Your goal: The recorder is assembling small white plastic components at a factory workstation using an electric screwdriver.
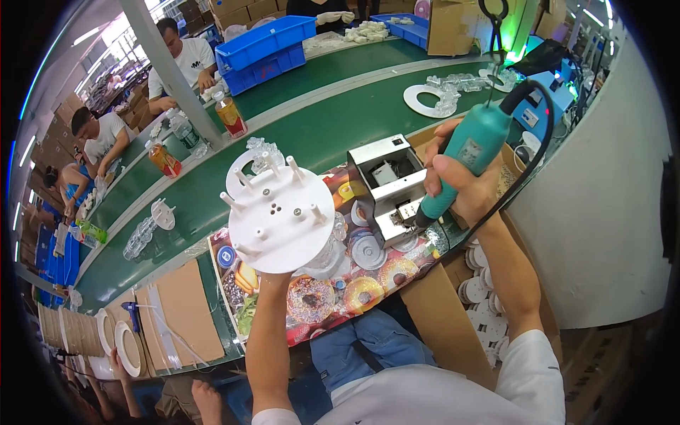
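My left hand (275, 278) holds up a round white plastic disc (283, 225) with several pegs standing from it; the fingers are hidden beneath. Clear plastic (324, 261) shows under the disc's right edge. In my right hand (464, 185) is a teal electric screwdriver (469, 145), gripped round its body and slanting down to the left. Its lower end is at the front of a white and black screw feeder (388, 185), where the tip is too small to make out. A black cable (544, 134) runs from the screwdriver's top, which hangs from a hook.
A mat printed with food (312, 301) lies under the feeder. Beyond is a green conveyor belt (340, 106) with clear plastic parts, white rings (425, 101) and bottles (230, 115). White discs fill a carton (485, 304) at my right. Blue bins (265, 46) and co-workers are farther off.
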Motion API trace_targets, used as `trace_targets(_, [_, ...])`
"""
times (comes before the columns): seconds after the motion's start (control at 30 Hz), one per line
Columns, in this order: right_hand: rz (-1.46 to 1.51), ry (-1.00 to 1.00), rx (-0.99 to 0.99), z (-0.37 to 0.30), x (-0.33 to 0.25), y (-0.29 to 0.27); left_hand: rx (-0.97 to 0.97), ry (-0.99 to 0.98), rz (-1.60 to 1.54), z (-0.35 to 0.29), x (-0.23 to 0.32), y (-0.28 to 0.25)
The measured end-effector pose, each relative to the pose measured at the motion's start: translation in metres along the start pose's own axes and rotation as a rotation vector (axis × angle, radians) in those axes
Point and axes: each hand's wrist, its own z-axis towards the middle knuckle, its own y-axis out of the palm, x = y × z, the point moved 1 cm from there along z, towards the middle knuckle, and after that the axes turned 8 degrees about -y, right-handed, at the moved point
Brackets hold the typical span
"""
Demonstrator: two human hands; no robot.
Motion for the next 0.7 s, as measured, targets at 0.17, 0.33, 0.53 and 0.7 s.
trace_targets(0.17, [0.145, 0.009, -0.005, 0.013, -0.024, 0.008, 0.173, -0.065, 0.372, 0.017, 0.002, 0.018])
trace_targets(0.33, [0.348, -0.074, 0.034, 0.018, -0.043, 0.02, -0.107, -0.194, -0.402, 0.015, 0.0, 0.025])
trace_targets(0.53, [0.563, -0.187, 0.106, 0.037, -0.047, 0.033, 0.388, -0.24, 0.122, 0.004, 0.026, 0.035])
trace_targets(0.7, [0.647, -0.211, 0.144, 0.056, -0.031, 0.058, 0.546, -0.317, 0.376, 0.013, 0.03, 0.048])
